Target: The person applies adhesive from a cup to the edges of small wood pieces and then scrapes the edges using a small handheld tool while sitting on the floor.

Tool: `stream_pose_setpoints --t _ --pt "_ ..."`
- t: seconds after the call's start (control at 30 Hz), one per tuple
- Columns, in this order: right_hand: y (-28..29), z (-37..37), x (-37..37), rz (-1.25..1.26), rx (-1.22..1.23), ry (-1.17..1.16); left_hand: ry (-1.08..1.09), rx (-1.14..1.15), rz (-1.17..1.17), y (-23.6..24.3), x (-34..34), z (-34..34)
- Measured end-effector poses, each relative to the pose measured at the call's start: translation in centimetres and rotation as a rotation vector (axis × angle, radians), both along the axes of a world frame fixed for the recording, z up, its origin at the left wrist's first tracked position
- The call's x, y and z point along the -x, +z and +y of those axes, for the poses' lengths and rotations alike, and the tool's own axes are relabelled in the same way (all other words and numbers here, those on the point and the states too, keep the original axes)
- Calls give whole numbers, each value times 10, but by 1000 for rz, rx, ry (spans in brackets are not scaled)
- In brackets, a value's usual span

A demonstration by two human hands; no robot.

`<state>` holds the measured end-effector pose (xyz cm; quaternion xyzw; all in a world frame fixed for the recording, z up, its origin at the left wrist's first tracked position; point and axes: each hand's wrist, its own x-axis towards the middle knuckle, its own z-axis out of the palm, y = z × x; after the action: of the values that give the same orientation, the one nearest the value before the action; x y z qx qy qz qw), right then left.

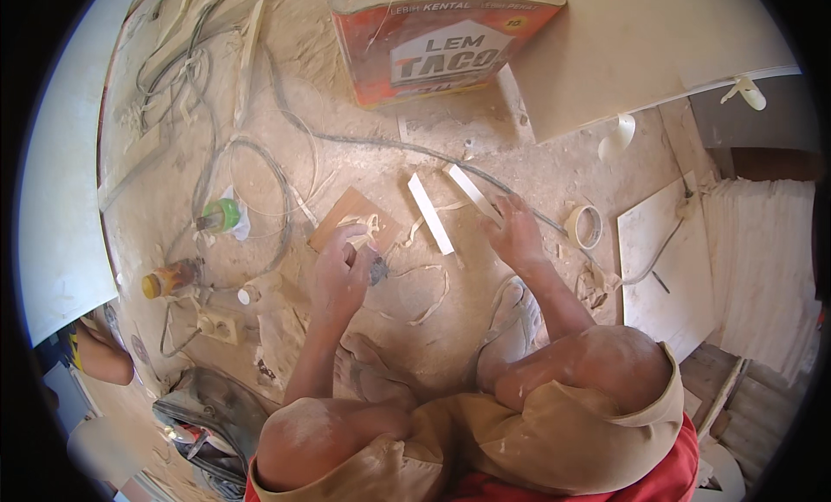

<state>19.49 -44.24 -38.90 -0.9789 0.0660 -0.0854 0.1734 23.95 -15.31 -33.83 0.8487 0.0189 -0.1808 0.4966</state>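
My left hand [342,273] is at the near edge of a square brown board [336,216] lying on the dusty floor. Its fingers are bent together beside a crumpled pale strip [370,224] on the board; what they hold, if anything, I cannot make out. A small dark lump [377,271] shows beside that hand. My right hand [517,234] has its fingers closed at the near end of a short white strip [472,193]. Another white strip [430,213] lies between my hands, with a thin pale ribbon [411,234] beside it.
A roll of tape [583,227] lies to the right. At the far side stands a large red can [441,56]. A dark cable [372,141] crosses the floor. Left are a green-banded bottle [223,215], a yellow-capped bottle [173,279], a power socket [221,326] and a dark bag [212,415].
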Motion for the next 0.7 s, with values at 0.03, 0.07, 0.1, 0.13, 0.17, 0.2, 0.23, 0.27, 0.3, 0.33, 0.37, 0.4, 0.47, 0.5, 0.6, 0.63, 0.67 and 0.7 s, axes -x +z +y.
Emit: stream_pose_setpoints --t 0.03,0.07,0.1,0.13,0.17,0.2,0.23,0.27,0.3,0.33,0.37,0.4,0.47,0.5,0.6,0.63,0.67,0.7 --pt "-8 -5 2 -10 47 18 -4 27 95 6 -6 -5" --pt "-1 -5 1 164 -213 -95 -4 57 194 7 -10 -10" --pt "16 -1 -3 336 -480 -200 -50 79 180 9 -13 -13" --pt "28 1 -7 499 -753 -305 -103 97 156 13 -18 -18" --pt "32 3 -7 459 -896 -274 -158 114 133 18 -24 -24" --pt "35 6 -3 416 -1038 -240 -210 153 166 24 -30 -30" --pt "39 9 -1 361 -1180 -202 -268 190 192 36 -39 -40" --pt "48 12 -3 375 -1255 -183 -326 223 212 48 -49 -51" --pt "60 16 -6 390 -1330 -159 -362 251 194 60 -59 -62" --pt "71 19 -8 397 -1410 -135 -408 274 175 73 -68 -75" --pt "79 19 -10 287 -1436 -51 -467 299 159 85 -77 -87" --pt "83 18 -15 232 -1452 -31 -472 286 118 98 -83 -96" --pt "89 11 -22 97 -1478 -22 -519 269 42 119 -91 -115" --pt "81 11 -27 -65 -1510 -16 -514 234 -40 140 -89 -125" --pt "82 13 -45 -105 -1852 -265 -566 67 -327 170 -103 -145" --pt "84 15 -51 -110 -2048 -238 -543 51 -350 184 -106 -154" --pt "88 14 -54 -107 -2235 -214 -537 49 -377 190 -106 -161" --pt "91 14 -58 -101 -2420 -183 -529 48 -404 195 -107 -168"
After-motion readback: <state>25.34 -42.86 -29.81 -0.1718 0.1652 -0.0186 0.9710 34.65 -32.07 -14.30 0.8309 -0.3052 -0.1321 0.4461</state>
